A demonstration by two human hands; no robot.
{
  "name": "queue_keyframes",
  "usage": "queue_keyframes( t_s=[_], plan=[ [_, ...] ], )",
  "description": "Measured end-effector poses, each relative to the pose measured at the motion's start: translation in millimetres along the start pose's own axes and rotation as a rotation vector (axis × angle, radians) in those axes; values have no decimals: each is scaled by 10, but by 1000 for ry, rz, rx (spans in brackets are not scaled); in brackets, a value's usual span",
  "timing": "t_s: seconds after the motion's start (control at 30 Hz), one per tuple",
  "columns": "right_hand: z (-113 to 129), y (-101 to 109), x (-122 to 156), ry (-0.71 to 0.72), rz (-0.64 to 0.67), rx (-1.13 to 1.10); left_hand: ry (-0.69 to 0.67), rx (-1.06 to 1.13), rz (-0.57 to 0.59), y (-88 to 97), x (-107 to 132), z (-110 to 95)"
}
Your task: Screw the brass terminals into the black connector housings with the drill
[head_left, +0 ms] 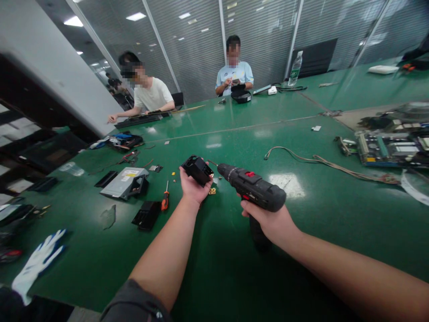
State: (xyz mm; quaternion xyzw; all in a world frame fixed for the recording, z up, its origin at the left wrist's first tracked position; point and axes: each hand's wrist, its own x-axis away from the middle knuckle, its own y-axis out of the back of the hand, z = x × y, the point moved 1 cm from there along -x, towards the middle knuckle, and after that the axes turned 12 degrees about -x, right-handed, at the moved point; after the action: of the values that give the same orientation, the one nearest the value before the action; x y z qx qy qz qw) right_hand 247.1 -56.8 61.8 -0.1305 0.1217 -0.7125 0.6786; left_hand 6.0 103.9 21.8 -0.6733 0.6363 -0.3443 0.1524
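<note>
So the black plastic box is up off the counter, sitting in the left hand, grip curled around it. Right hand has its grip wrapped round a cordless drill, bit pointing at the box, can't tell if it's touching. Orange screwdriver lies left of that, then a silver drive.

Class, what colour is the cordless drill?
The cordless drill is mainly black with red parts, best seen in the head view.
</note>
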Motion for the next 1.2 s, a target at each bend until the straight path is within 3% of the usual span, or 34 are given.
queue_keyframes(
  t_s=[0.23, 0.67, 0.83, 1.2],
  plan=[
    [-5, 3, 1, 6, 20, 51, -26, 19, 38, -26, 25, 12],
    [13, 7, 6, -3, 0, 34, -23, -34, -71, -37, -110, 35],
    [23, 7, 7, -43, 53, 95, -67, -12, -33, 26, -157, 55],
    [85, 3, 54, 78, 138, 241, -105, -33, -46, 68, -171, 83]
  ],
)
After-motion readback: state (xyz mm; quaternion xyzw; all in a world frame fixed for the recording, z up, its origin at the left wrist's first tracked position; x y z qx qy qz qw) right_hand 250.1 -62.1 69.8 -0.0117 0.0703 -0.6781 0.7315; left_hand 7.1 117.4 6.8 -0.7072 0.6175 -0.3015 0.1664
